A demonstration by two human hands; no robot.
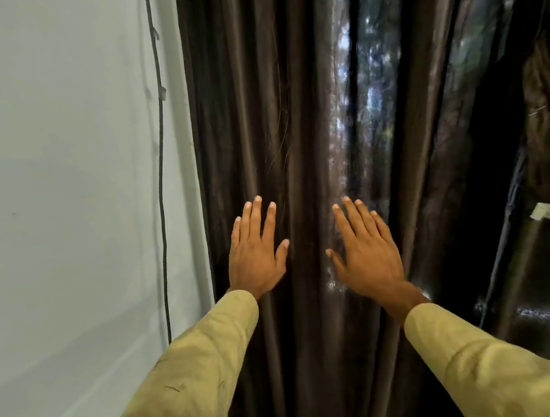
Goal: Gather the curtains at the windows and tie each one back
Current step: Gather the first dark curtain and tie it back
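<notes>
A dark brown curtain (pixel 257 109) hangs in long vertical folds in front of me, from the top of the view to the bottom. My left hand (pixel 256 250) lies against its folds with straight, spread fingers. My right hand (pixel 365 250) is a little to the right, fingers straight and pointing up, at the curtain's inner edge. Beside that edge a narrow gap (pixel 368 75) shows glass with trees outside. A second stretch of dark curtain (pixel 432 109) hangs right of the gap. Both arms wear pale yellow sleeves.
A pale wall (pixel 57 195) fills the left side, with a black cable (pixel 160 158) running down it close to the curtain's outer edge. At the far right there is dark bunched fabric, a dark slanted bar (pixel 504 236) and a small white scrap (pixel 545 212).
</notes>
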